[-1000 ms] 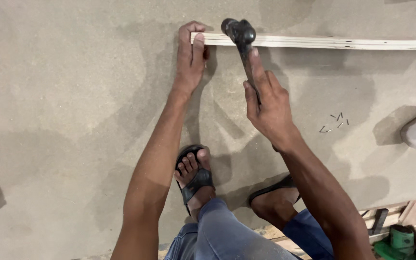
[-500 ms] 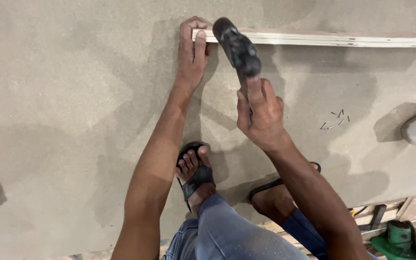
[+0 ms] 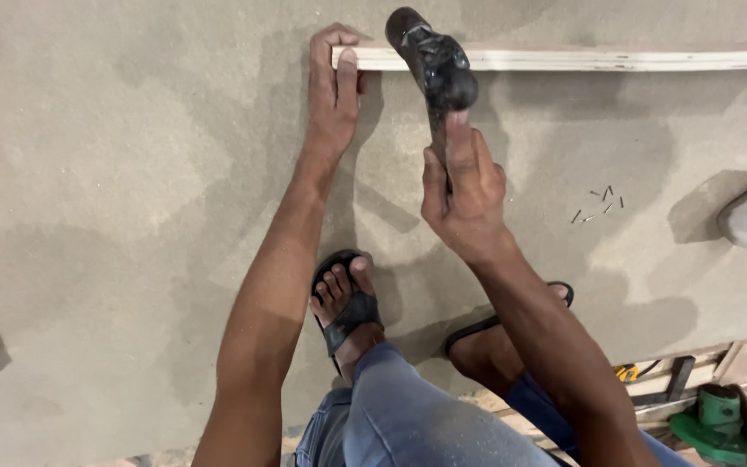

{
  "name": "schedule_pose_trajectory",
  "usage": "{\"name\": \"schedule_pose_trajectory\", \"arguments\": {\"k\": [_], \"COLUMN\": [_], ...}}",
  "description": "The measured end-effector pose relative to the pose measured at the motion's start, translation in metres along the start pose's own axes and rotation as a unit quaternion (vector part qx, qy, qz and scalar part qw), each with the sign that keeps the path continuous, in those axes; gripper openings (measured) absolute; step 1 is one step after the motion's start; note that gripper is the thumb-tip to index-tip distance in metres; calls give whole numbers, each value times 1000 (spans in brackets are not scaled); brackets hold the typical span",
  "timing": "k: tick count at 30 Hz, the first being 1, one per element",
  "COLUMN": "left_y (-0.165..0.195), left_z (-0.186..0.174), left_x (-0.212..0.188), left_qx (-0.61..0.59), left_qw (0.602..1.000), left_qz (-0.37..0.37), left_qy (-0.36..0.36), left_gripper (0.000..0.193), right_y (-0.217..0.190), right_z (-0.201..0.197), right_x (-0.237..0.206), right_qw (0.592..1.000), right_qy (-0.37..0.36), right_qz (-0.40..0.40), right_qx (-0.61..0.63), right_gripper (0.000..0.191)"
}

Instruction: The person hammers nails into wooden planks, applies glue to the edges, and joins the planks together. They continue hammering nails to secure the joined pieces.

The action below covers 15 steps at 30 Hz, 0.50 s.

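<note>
Hammer up, strip pinned down

Left hand [image 3: 333,95] is pressing the end of the wooden strip [image 3: 564,59] lying across the board [image 3: 114,216] at 12 o'clock, while right hand [image 3: 464,195] is gripping the hammer [image 3: 436,65] raised over it. Loose nails [image 3: 598,203] are sitting off at 3 o'clock.

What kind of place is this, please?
Probably a carpentry workshop or building site: the right hand holds a hammer over a wood strip on a large board, with loose nails nearby.
</note>
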<state>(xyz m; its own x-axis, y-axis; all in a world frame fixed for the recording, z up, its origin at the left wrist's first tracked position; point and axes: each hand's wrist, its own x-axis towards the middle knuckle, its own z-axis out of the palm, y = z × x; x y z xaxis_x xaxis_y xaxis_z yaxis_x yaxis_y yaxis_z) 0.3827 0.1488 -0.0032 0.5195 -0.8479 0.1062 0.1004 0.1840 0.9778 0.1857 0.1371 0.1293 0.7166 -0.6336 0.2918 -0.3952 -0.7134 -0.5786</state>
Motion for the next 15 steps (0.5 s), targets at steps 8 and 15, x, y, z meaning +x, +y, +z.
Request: {"name": "schedule_pose_trajectory", "arguments": {"k": [8,15], "left_y": [13,16], "left_z": [0,3], "left_x": [-2,0], "left_qx": [75,51], "left_qw": [995,997], "left_qz": [69,-51], "left_qy": [9,18], "left_gripper": [21,22], "right_y": [12,2], "right_z": [13,-10], "right_x": [7,0], "right_qw": [991,995], "right_qy": [-97,-13], "right_qz": [80,92], "right_qx": [-50,26], "right_gripper": [77,75]}}
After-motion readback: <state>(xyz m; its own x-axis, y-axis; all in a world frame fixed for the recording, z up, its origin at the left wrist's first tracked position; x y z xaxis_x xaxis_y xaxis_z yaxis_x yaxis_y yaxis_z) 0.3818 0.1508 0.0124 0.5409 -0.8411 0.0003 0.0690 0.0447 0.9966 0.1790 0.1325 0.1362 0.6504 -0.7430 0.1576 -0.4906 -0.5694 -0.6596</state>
